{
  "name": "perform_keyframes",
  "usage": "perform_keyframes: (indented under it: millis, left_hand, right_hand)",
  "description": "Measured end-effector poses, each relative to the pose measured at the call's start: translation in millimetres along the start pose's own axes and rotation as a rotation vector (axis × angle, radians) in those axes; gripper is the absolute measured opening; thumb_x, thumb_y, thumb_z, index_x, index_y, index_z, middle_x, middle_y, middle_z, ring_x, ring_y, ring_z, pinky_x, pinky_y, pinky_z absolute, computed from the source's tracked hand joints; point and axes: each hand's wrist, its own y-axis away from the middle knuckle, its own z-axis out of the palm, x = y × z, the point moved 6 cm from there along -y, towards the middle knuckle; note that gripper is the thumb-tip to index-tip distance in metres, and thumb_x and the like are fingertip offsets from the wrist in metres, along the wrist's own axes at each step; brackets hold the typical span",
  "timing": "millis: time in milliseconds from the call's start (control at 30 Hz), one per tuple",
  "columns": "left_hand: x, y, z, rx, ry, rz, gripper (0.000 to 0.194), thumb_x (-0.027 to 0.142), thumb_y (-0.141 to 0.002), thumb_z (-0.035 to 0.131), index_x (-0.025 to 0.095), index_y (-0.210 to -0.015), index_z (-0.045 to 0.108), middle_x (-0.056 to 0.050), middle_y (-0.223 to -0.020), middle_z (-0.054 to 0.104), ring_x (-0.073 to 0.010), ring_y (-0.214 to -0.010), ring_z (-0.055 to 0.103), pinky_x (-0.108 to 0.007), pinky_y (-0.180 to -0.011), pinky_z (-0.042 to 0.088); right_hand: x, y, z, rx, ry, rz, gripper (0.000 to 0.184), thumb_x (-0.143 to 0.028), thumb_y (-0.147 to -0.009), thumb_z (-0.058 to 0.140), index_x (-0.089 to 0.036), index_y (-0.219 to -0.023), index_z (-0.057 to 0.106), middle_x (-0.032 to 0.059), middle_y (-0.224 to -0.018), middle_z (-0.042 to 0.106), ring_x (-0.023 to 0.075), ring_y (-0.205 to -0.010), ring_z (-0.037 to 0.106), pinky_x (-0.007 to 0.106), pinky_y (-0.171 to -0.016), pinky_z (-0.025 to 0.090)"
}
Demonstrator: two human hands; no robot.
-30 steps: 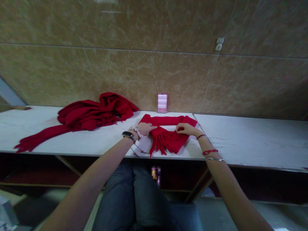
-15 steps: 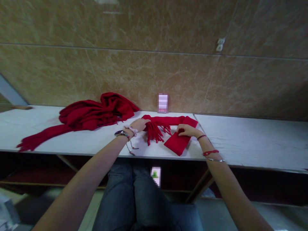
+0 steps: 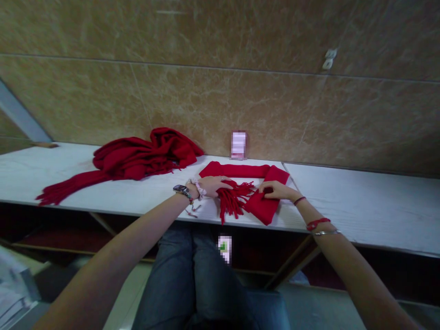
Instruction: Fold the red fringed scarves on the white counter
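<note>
A narrow red scarf [image 3: 247, 171] lies bent into a loop on the white tabletop, its fringed end and its folded end both toward me. My left hand [image 3: 213, 185] is closed on the scarf where the strands of the fringe [image 3: 231, 201] begin; its fingertips are partly hidden. At the folded end, my right hand [image 3: 277, 190] has bent fingers gripping the red cloth near its upper edge. Fringe and folded end meet between my two hands. Left of them a heap of more red scarves [image 3: 137, 158] lies rumpled, one fringed end trailing to the front left.
A small blurred card or box [image 3: 238, 145] stands against the marbled wall [image 3: 213, 101] behind the scarf. The white tabletop [image 3: 347, 197] runs on to the right past a seam. Open shelf space [image 3: 62, 238] lies under its front edge. A wooden piece [image 3: 44, 145] is at the far left.
My left hand has brought the fringed end rightward and toward me, up to the folded end. My right hand stays on the folded end. The view has shifted slightly.
</note>
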Motion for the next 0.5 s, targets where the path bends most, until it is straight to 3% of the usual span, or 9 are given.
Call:
perform_keyframes:
  millis: [133, 233, 367, 500]
  left_hand:
    - [0.3, -4.8, 1.0, -0.015, 0.029, 0.013, 0.058, 0.003, -0.066, 0.044, 0.029, -0.117, 0.054, 0.001, -0.130, 0.047, -0.0186, -0.116, 0.045, -0.028, -0.096, 0.036]
    - [-6.9, -13.0, -17.7, 0.134, 0.049, -0.077, 0.059, 0.000, -0.068, 0.036, 0.027, -0.118, 0.054, 0.001, -0.116, 0.058, -0.0149, -0.109, 0.050, -0.027, -0.097, 0.035]
    - [-16.1, -24.8, -54.9, 0.408, 0.124, -0.302, 0.052, 0.002, -0.071, 0.038, 0.020, -0.119, 0.050, -0.004, -0.110, 0.059, -0.0179, -0.103, 0.052, -0.031, -0.092, 0.038]
    - [-0.5, -48.6, -66.6, 0.460, 0.221, -0.376, 0.041, 0.009, -0.079, 0.043, 0.017, -0.119, 0.047, -0.006, -0.102, 0.061, -0.0207, -0.096, 0.054, -0.035, -0.084, 0.043]
  right_hand:
    - [-6.1, 10.1, 4.4, 0.130, 0.066, -0.022, 0.013, -0.014, -0.065, 0.054, -0.019, -0.075, 0.061, 0.0038, -0.082, 0.064, 0.0194, -0.080, 0.057, 0.034, -0.077, 0.044]
    - [-16.5, 11.7, 4.0, 0.268, 0.121, -0.045, 0.016, -0.011, -0.064, 0.051, -0.020, -0.074, 0.061, 0.0038, -0.081, 0.063, 0.0195, -0.080, 0.056, 0.035, -0.078, 0.043]
    - [-22.2, 12.2, -6.1, 0.421, 0.059, -0.058, 0.015, -0.013, -0.065, 0.049, -0.021, -0.072, 0.059, 0.0034, -0.080, 0.062, 0.0197, -0.080, 0.056, 0.036, -0.078, 0.043]
    - [-12.5, 15.2, -21.7, 0.571, -0.092, -0.018, 0.007, -0.021, -0.067, 0.053, -0.022, -0.074, 0.055, 0.0025, -0.078, 0.060, 0.0190, -0.079, 0.055, 0.035, -0.077, 0.043]
